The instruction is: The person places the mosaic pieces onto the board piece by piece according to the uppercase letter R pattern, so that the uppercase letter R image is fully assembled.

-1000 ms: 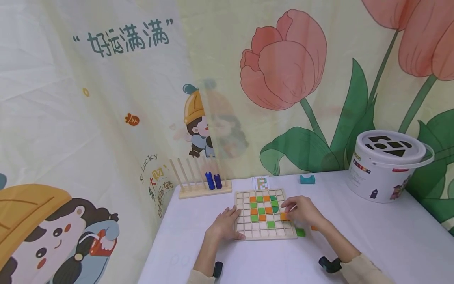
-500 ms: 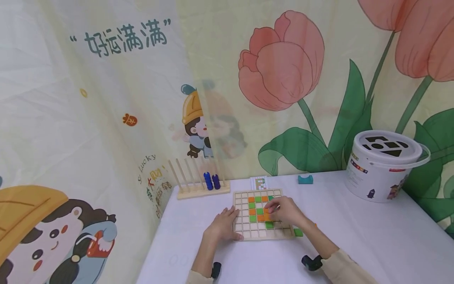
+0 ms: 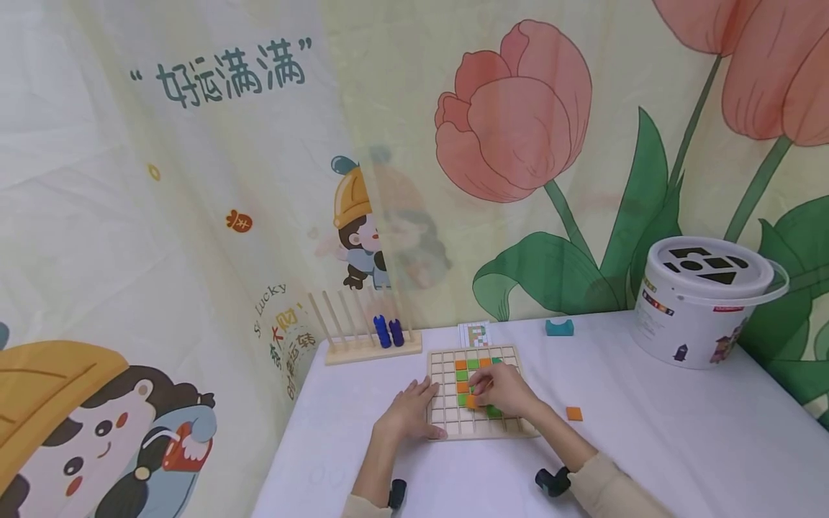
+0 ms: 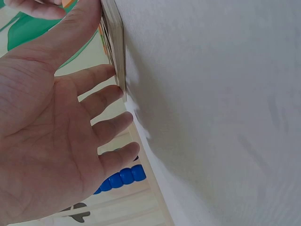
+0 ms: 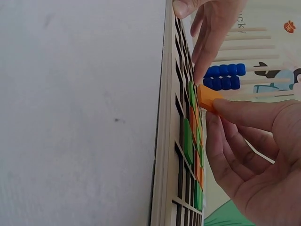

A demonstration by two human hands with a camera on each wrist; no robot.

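A wooden grid board (image 3: 463, 434) lies on the white table, with several orange and green square tiles set in its cells. My left hand (image 3: 408, 414) rests along the board's left edge, its fingers spread and nearly straight. Above the middle of the board my right hand (image 3: 504, 392) pinches an orange tile (image 5: 208, 98) between thumb and fingers. That tile is tilted, close over the green and orange tiles in the right wrist view. The right hand hides part of the pattern in the head view.
Behind the board lies a small pattern card (image 3: 476, 334). A peg stand (image 3: 373, 350) with dark blue beads is at back left. A teal block (image 3: 560, 329) and a white lidded bucket (image 3: 702, 306) stand toward the right. One loose orange tile (image 3: 574, 414) lies right of the board.
My right hand has moved left from the board's right side to over its middle, carrying the orange tile. My left hand has stayed at the board's left edge.
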